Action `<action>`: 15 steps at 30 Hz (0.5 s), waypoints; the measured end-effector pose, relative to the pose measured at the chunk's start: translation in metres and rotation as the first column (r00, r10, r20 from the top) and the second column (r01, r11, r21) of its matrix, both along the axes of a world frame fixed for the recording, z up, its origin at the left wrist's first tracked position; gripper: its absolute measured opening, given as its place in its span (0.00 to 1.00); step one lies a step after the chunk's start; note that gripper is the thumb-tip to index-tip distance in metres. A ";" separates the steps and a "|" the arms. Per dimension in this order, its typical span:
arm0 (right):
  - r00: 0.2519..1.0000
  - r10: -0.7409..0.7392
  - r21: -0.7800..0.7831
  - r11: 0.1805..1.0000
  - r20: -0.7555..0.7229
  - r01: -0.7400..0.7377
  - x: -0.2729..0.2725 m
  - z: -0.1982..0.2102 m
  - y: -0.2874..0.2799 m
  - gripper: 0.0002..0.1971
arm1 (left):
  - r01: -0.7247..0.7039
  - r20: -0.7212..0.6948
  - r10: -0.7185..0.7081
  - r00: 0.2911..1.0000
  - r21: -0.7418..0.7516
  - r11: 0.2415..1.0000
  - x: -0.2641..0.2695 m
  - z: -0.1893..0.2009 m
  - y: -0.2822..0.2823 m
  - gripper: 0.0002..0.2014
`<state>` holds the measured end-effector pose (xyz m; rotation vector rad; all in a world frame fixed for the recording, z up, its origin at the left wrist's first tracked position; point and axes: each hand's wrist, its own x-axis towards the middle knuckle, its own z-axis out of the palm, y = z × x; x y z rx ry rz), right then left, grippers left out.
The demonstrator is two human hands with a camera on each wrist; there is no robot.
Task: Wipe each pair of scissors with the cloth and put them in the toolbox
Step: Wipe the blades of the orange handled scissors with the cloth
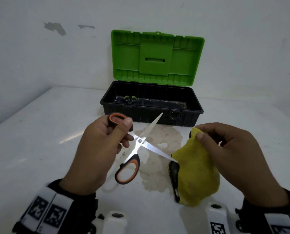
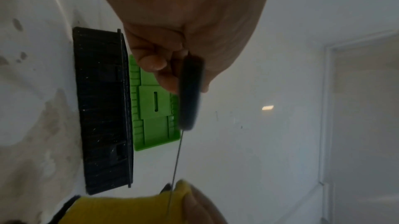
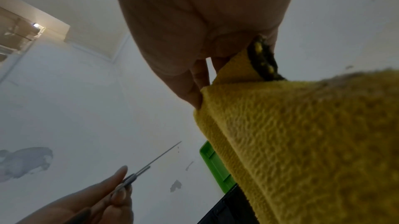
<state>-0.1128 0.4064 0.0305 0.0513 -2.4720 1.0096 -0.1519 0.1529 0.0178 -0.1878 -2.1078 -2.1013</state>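
Note:
Orange-and-black scissors hang in the air with blades spread wide. My left hand grips their upper handle loop, seen edge-on as a dark bar, the scissors, in the left wrist view. My right hand pinches a yellow cloth that drapes down; one blade tip touches the cloth's left edge. The yellow cloth fills the right wrist view. Behind stands the toolbox, black with its green lid raised. Green-handled scissors lie inside at the left.
The white table carries a brownish stain under the scissors. A white wall with chipped paint rises close behind the toolbox. A dark strip shows along the cloth's left edge.

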 end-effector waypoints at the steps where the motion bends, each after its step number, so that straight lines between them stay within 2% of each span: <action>1: 1.000 0.027 0.012 1.000 -0.005 -0.027 0.001 0.001 -0.003 0.08 | -0.007 0.000 0.007 1.000 -0.011 1.000 0.000 -0.001 0.004 0.10; 4: 0.992 0.121 0.071 0.990 -0.028 -0.118 0.001 0.002 -0.015 0.08 | -0.002 0.032 0.003 0.999 -0.029 1.000 0.004 -0.004 0.012 0.13; 6: 0.977 0.206 0.121 0.973 -0.060 -0.198 0.002 0.003 -0.023 0.07 | 0.034 0.077 -0.036 0.996 0.022 0.999 0.008 -0.006 0.017 0.13; 9: 0.944 0.312 0.296 0.916 -0.106 -0.270 0.004 0.001 -0.036 0.10 | 0.092 0.134 -0.100 0.986 0.063 0.994 0.013 -0.004 0.022 0.13; 12: 0.924 0.355 0.430 0.863 -0.141 -0.266 0.005 -0.004 -0.046 0.12 | 0.111 0.193 -0.136 0.972 0.132 0.985 0.016 -0.002 0.025 0.14; 15: 0.918 0.355 0.535 0.817 -0.175 -0.214 0.006 -0.005 -0.057 0.10 | 0.052 0.155 -0.063 0.986 0.076 0.996 0.015 -0.004 0.026 0.14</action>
